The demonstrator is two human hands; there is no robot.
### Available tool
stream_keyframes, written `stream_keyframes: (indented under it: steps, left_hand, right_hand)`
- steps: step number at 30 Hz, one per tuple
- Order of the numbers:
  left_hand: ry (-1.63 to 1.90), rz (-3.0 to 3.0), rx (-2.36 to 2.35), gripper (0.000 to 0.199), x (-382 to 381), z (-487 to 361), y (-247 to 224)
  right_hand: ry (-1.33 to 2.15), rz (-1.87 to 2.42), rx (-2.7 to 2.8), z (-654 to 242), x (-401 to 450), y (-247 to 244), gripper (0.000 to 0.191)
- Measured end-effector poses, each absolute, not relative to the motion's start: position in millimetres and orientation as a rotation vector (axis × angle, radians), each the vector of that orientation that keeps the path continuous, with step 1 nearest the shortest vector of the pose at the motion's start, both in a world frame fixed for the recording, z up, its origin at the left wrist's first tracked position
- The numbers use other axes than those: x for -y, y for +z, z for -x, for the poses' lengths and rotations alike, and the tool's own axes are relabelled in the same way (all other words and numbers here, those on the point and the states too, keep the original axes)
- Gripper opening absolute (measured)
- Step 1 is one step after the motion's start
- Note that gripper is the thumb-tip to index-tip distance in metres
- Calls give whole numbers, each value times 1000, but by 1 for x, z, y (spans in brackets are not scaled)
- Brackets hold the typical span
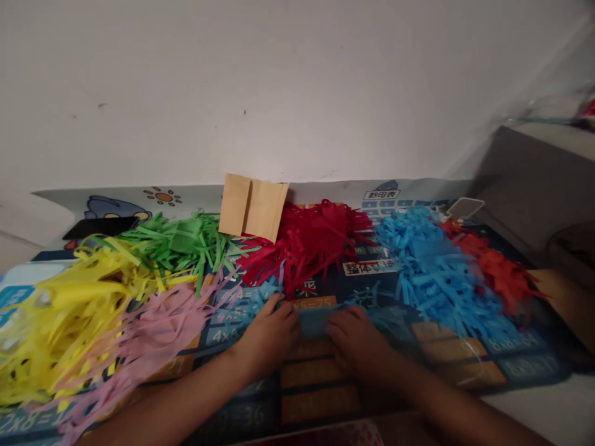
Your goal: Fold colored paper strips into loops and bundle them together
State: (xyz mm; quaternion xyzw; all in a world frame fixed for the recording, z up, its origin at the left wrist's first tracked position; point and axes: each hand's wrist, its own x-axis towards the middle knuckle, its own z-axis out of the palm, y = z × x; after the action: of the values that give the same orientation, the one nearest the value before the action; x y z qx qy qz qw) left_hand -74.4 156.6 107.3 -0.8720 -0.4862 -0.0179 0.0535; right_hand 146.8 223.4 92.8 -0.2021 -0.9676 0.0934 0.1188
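Left of centre, heaps of yellow paper strips [60, 310], pink paper strips [149, 328] and green paper strips [181, 241] lie on the table [316, 396]. The left hand [269, 334] and right hand [356, 337] pinch a small bundle of blue paper strips [312, 321] between them, its long axis left-right, both hands equally near. No containers are visible; a tan folded paper card [253, 207] stands behind.

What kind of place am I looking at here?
Likely a home or classroom craft desk against a white wall: a children's times-table mat, heaps of coloured paper strips, and both hands pressing a blue paper bundle.
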Motion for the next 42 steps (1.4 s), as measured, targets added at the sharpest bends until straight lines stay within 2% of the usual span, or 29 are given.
stream_keyframes:
  steps: [3, 8, 11, 14, 18, 22, 30, 37, 41, 42]
  left_hand:
    - [28, 2586, 1545, 28, -152, 67, 114]
    - [-157, 2497, 1789, 12, -152, 68, 108]
    - [-383, 2462, 1866, 16, -150, 79, 102]
    - [-609, 2509, 1814, 21, -144, 91, 99]
    - [-763, 2524, 1936, 17, -144, 99, 101]
    - [-757, 2468, 2085, 28, -156, 99, 101]
    - [-697, 2420, 2195, 32, -168, 99, 94]
    - [-621, 2368, 2164, 21, -171, 98, 88]
    - [-574, 2302, 2010, 4, -170, 96, 86]
    - [-553, 2321, 1917, 9, -169, 95, 87]
  right_hand:
    - [421, 742, 2828, -147, -239, 87, 23]
    - [502, 798, 2739, -150, -253, 101, 35]
    - [468, 705, 2779, -151, -250, 102, 42]
    - [495, 766, 2767, -156, -256, 94, 17]
    - [647, 846, 2661, -160, -268, 88, 8]
    - [696, 959, 2615, -152, -269, 96, 13]
    - [601, 1169, 2617, -136, -267, 95, 21]
    - [483, 1260, 2684, -127, -268, 93, 19]
    - [393, 1234, 2641, -131, -263, 97, 14]
    - [323, 1139, 2642, -133, -261, 98, 13]
